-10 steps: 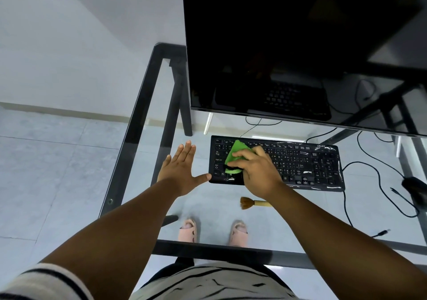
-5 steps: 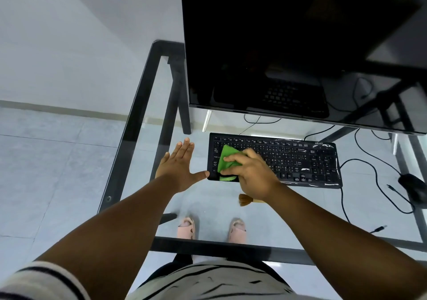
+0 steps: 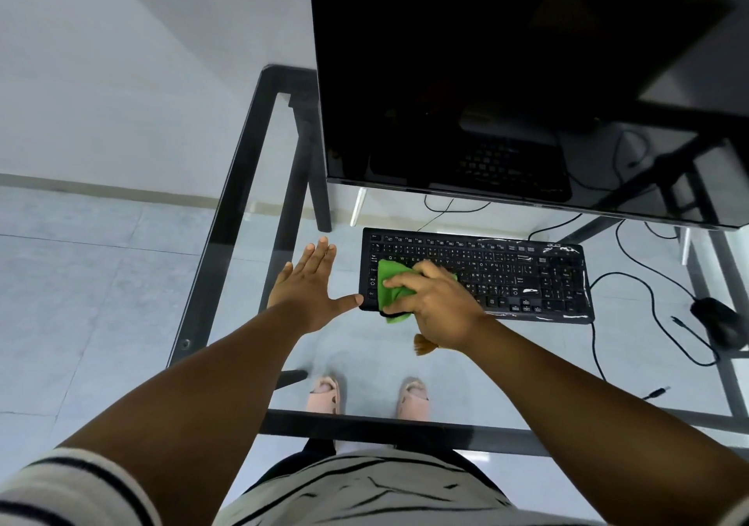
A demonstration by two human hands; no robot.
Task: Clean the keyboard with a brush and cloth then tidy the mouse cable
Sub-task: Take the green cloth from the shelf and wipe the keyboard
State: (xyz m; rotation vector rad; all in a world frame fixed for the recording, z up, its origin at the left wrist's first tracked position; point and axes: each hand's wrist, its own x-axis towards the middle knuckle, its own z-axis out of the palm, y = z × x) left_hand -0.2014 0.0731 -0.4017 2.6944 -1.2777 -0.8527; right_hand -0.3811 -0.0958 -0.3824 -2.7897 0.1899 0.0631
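A black keyboard [image 3: 523,274] lies on the glass desk below the monitor. My right hand [image 3: 435,309] grips a green cloth [image 3: 392,288] and presses it on the keyboard's left end; part of the cloth hangs over the front edge. My left hand [image 3: 310,288] lies flat on the glass with fingers straight, its thumb tip touching the keyboard's left front corner. The brush [image 3: 423,345] lies on the glass under my right wrist; only its brown bristles show. The black mouse [image 3: 719,321] sits at the far right, its cable [image 3: 644,294] looping loosely across the glass.
A large black monitor [image 3: 506,80] overhangs the back of the desk. The desk's dark frame [image 3: 227,217] runs along the left and front edges. A loose plug end [image 3: 656,392] lies near the front right. My feet in pink slippers show through the glass.
My right hand has slid the green cloth leftward to the keyboard's left end and down over its front edge. My left hand stays flat beside the keyboard.
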